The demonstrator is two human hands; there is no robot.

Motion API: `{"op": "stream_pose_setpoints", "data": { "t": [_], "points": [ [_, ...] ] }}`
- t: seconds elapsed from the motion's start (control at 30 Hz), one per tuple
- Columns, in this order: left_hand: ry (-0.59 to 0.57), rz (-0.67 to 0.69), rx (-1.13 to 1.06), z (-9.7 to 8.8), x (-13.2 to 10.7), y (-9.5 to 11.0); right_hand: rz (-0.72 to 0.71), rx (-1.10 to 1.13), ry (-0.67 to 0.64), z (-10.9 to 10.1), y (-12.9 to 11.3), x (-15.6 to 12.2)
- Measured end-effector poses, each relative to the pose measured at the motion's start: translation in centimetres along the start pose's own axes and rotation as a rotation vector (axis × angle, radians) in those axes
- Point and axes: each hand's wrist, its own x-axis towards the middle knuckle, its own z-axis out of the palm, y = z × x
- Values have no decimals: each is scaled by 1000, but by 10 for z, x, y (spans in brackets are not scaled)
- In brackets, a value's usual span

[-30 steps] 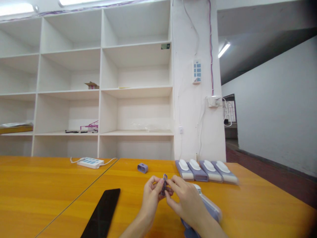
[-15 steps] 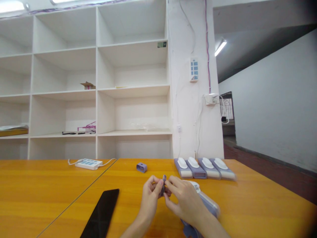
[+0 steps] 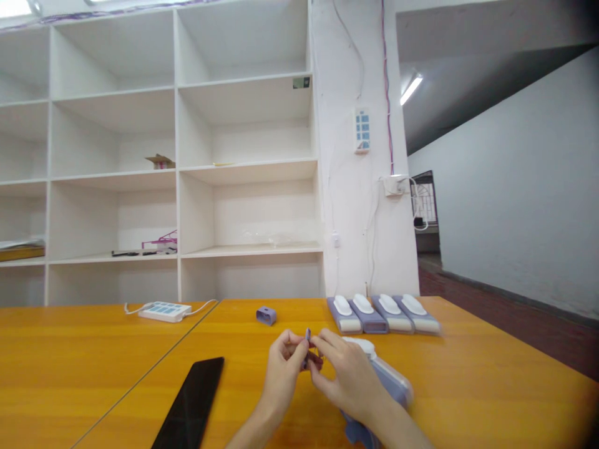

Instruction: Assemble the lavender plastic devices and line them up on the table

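Note:
My left hand (image 3: 282, 368) is closed, pinching a small purple plastic part (image 3: 307, 337) between thumb and fingers above the table. Close against it on the right, my right hand (image 3: 344, 368) has its fingers bent onto the same part; they hide most of it. Behind and under my right hand lies a purple and white plastic device (image 3: 390, 380), partly covered by the hand and forearm. Farther back on the table sits a hollow purple plastic piece (image 3: 266, 315), apart from both hands.
Several purple and white devices (image 3: 374, 313) lie in a row at the table's back right. A black flat slab (image 3: 191, 402) lies left of my hands. A white power strip (image 3: 165, 311) with a cord is at the back left. White shelving (image 3: 248, 252) stands behind the orange table (image 3: 468, 380).
The camera view has shifted slightly. Both hands stay together at the small purple part, with only slight finger movement.

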Motion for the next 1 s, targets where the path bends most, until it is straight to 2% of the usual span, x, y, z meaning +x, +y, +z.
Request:
{"op": "stream_pose_setpoints", "data": {
  "t": [0.13,0.33,0.5,0.8,1.0],
  "points": [
    [32,-17,-23,3,-1,2,38,21,52,-2,-2,1],
    [-54,48,-29,-1,2,-4,60,118,86,-3,-2,1],
    [-34,20,-88,-1,2,-7,68,174,98,-2,-1,2],
    [13,-4,-157,2,-1,2,65,352,166,7,-2,5],
    [12,36,-132,-1,0,-7,58,370,162,12,1,5]
  ]
}}
